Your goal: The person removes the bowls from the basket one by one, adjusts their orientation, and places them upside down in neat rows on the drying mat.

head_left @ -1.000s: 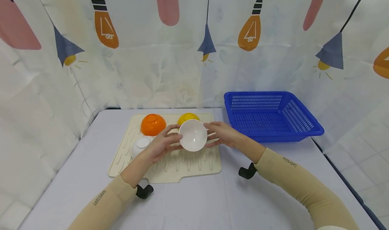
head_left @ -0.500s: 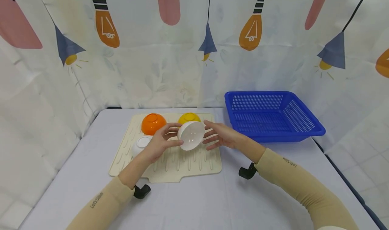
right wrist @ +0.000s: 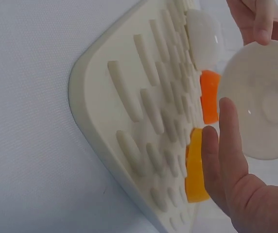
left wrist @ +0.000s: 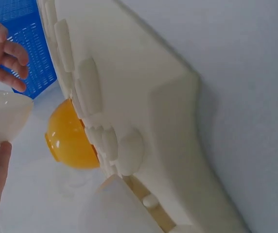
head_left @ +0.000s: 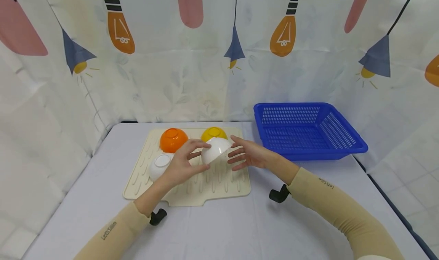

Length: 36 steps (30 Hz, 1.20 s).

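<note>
My left hand pinches a small white bowl between thumb and fingers above the drying mat. The bowl is tilted, its opening turned down and to the right; in the right wrist view I look into the bowl. Just to its right my right hand has its fingers spread and relaxed, holding nothing. Upside down on the mat sit an orange bowl, a yellow bowl partly behind the held one, and a second white bowl partly covered by my left hand.
A blue perforated basket stands on the table at the back right, beyond my right hand. White cloth covers the table. A printed curtain hangs behind the far edge.
The white bowl's opening has turned from facing me to down and right as my left hand rotated. My right fingers, earlier at the bowl's side, are now apart from it.
</note>
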Each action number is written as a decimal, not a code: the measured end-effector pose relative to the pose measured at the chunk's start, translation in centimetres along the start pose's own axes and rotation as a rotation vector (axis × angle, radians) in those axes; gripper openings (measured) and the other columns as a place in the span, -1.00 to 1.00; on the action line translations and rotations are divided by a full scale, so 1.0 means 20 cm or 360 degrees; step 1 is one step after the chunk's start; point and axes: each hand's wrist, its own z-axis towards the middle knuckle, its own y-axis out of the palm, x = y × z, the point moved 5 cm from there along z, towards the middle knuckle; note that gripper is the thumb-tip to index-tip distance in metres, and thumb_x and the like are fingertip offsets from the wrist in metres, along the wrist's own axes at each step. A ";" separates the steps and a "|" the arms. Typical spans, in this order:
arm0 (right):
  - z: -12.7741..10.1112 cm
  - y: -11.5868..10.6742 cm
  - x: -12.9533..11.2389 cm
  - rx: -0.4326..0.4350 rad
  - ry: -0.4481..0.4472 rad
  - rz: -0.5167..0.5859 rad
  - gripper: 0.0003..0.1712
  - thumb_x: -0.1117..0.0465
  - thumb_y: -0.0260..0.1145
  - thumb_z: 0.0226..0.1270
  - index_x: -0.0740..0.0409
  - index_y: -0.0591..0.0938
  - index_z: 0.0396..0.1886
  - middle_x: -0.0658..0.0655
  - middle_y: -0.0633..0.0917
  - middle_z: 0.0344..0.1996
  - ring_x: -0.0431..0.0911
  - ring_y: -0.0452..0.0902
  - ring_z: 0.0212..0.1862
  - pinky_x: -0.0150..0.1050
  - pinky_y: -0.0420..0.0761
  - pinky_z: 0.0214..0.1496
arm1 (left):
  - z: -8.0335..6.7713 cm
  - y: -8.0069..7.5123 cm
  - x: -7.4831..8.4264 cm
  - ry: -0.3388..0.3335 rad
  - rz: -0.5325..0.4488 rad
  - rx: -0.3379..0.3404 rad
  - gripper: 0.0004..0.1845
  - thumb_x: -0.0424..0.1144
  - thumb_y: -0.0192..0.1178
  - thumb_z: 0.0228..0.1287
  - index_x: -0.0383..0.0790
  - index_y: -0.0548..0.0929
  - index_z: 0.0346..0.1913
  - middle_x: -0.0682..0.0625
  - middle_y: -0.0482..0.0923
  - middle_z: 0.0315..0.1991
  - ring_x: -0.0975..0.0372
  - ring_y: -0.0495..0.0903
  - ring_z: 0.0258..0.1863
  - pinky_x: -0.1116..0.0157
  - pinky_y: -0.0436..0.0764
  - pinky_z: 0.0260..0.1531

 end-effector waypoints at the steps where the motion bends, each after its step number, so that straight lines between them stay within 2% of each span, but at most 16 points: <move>1: 0.00 0.00 0.00 -0.0003 -0.0001 0.0009 -0.09 -0.31 0.07 0.55 0.31 0.15 0.50 0.48 0.43 0.34 0.24 0.59 0.19 0.07 0.72 -0.01 | 0.00 0.00 0.01 0.0057 0.0066 -0.0010 -0.42 -0.44 0.56 0.08 -0.03 0.67 0.18 0.01 0.46 0.22 0.10 0.45 0.26 -0.02 0.57 0.20; 6: 0.00 0.00 0.00 -0.0026 -0.0008 0.0015 -0.08 -0.34 0.05 0.55 0.29 0.16 0.51 0.43 0.47 0.29 0.30 0.53 0.25 0.10 0.72 -0.01 | 0.00 0.02 0.05 0.0387 0.0436 -0.0072 -0.42 -0.45 0.58 0.02 -0.02 0.70 0.14 -0.06 0.46 0.18 0.04 0.48 0.20 0.00 0.59 0.18; 11: 0.00 0.01 -0.01 -0.0022 -0.0007 -0.0004 -0.12 -0.33 0.01 0.57 0.28 0.21 0.49 0.38 0.45 0.31 0.27 0.52 0.23 0.12 0.72 -0.02 | -0.02 0.06 0.07 0.0691 0.0663 -0.0187 -0.42 -0.48 0.58 0.00 -0.03 0.69 0.11 -0.17 0.43 0.21 -0.04 0.43 0.23 -0.03 0.61 0.15; 16: 0.01 0.01 0.00 -0.0007 0.0008 0.0007 -0.13 -0.31 0.06 0.55 0.27 0.24 0.49 0.39 0.42 0.33 0.23 0.49 0.25 0.11 0.71 0.00 | -0.04 0.10 0.07 0.0921 0.0907 -0.0269 -0.37 -0.52 0.59 -0.06 -0.02 0.67 0.12 -0.20 0.43 0.21 -0.06 0.42 0.25 0.03 0.64 0.11; 19: 0.01 0.01 0.00 0.0003 0.0012 -0.0005 -0.11 -0.32 0.09 0.53 0.27 0.24 0.50 0.39 0.40 0.34 0.23 0.47 0.26 0.10 0.71 0.01 | -0.04 0.11 0.08 0.0991 0.0979 -0.0295 -0.35 -0.55 0.59 -0.10 -0.03 0.68 0.11 -0.19 0.45 0.20 -0.06 0.44 0.24 0.08 0.64 0.12; 23: 0.00 0.01 0.00 -0.0003 0.0015 -0.0042 -0.12 -0.31 0.10 0.53 0.27 0.25 0.49 0.38 0.39 0.35 0.22 0.46 0.26 0.06 0.71 0.03 | -0.04 0.13 0.09 0.1024 0.1050 -0.0331 -0.37 -0.57 0.55 -0.07 -0.03 0.69 0.10 -0.17 0.46 0.21 -0.05 0.44 0.25 0.13 0.61 0.17; 30: 0.00 0.03 0.00 -0.0074 -0.0010 -0.0109 -0.34 -0.11 0.13 0.60 0.24 0.38 0.44 0.32 0.43 0.32 0.21 0.47 0.25 0.06 0.71 0.04 | -0.03 0.14 0.12 0.1127 0.1174 -0.0408 -0.40 -0.56 0.51 0.00 0.00 0.68 0.11 -0.15 0.48 0.21 -0.02 0.44 0.28 0.14 0.54 0.26; 33: 0.00 0.03 0.01 -0.0076 -0.0006 -0.0133 -0.40 -0.05 0.17 0.59 0.28 0.43 0.38 0.28 0.47 0.27 0.18 0.50 0.21 0.04 0.72 0.03 | -0.03 0.15 0.13 0.1178 0.1223 -0.0418 -0.44 -0.53 0.53 0.02 -0.03 0.70 0.10 -0.16 0.50 0.19 -0.01 0.45 0.27 0.13 0.50 0.29; 36: 0.01 0.04 0.02 -0.0060 0.0000 -0.0150 -0.42 -0.01 0.21 0.57 0.30 0.46 0.34 0.26 0.49 0.23 0.16 0.53 0.16 0.03 0.73 0.01 | -0.03 0.16 0.13 0.1186 0.1274 -0.0428 -0.48 -0.49 0.53 0.06 -0.03 0.71 0.09 -0.16 0.51 0.19 0.00 0.46 0.26 0.15 0.47 0.32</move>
